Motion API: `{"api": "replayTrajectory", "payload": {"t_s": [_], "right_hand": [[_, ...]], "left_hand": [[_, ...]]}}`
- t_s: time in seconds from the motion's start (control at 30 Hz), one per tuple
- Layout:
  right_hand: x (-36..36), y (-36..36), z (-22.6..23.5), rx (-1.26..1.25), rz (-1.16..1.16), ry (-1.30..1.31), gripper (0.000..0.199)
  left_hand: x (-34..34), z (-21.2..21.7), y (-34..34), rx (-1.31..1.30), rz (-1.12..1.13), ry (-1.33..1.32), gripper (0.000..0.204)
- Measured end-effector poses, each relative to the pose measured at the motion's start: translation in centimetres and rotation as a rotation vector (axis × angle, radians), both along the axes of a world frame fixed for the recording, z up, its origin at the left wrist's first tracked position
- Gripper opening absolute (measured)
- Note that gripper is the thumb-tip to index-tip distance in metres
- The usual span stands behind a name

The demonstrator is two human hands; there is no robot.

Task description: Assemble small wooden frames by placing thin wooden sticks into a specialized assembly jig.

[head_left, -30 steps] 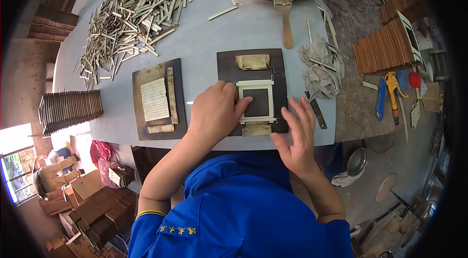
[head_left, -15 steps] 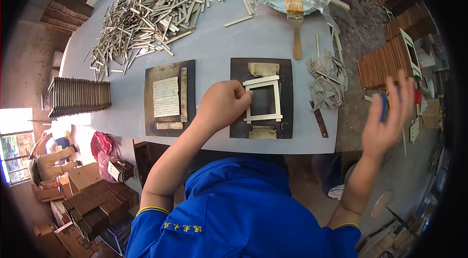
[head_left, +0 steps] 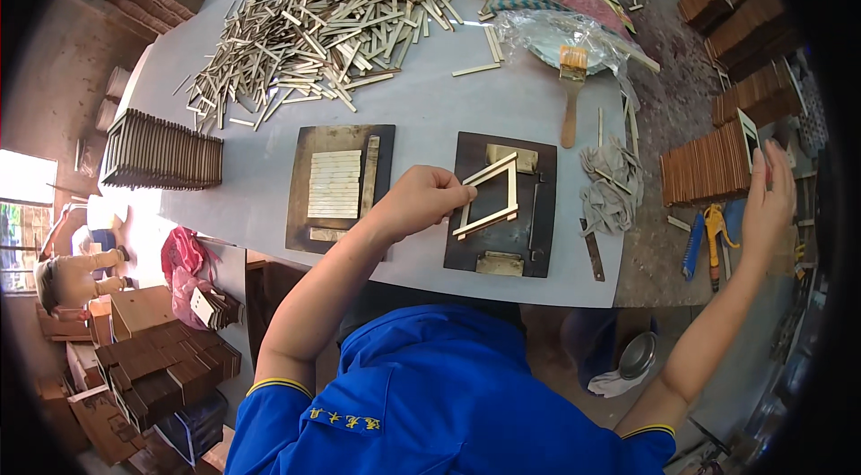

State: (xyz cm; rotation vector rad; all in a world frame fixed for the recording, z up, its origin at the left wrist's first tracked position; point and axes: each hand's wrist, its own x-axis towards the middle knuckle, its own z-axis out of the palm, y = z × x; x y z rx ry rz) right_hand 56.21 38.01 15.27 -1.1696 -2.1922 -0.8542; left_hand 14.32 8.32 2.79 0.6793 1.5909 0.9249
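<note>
Left hand (head_left: 429, 200) pinched the frame (head_left: 512, 188) by its left side, between thumb and fingertips. Frame was tilted over the right board (head_left: 522, 235), a dark one with yellowish blocks (head_left: 500, 264); couldn't tell if its low edge touched. Right hand (head_left: 771, 195) was at the hand-side end of the right stack (head_left: 705, 172), fingers straight and close together; couldn't tell if it gripped anything there. On the counter (head_left: 423, 139): left board (head_left: 385, 152) left of the left hand, slats (head_left: 334, 184) side by side on it. Stick pile (head_left: 350, 35) lay beyond. Brush (head_left: 571, 94), rag (head_left: 608, 192) and blade (head_left: 594, 252) lay to the right. Left stack (head_left: 161, 152) stood at far left.
</note>
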Motion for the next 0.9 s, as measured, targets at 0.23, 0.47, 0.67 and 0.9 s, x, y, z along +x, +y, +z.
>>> {"api": "replayTrajectory", "payload": {"t_s": [0.23,0.47,0.67,0.9], "right_hand": [[-2.1,-0.8,-1.1,-0.361,-0.086,0.186,0.035],[-2.2,0.0,-1.4,-0.353,-0.007,0.208,0.032],[-1.7,0.5,-1.8,-0.311,0.016,0.18,0.028],[-1.2,1.4,-2.3,-0.344,-0.003,0.192,0.028]], "left_hand": [[-0.7,-0.2,-0.6,-0.014,-0.007,0.016,0.03],[-1.2,-1.0,-0.3,-0.044,-0.066,-0.058,0.03],[-1.8,1.9,1.0,-0.138,-0.276,0.08,0.03],[-2.8,3.2,2.2,-0.21,-0.453,0.299,0.031]]}}
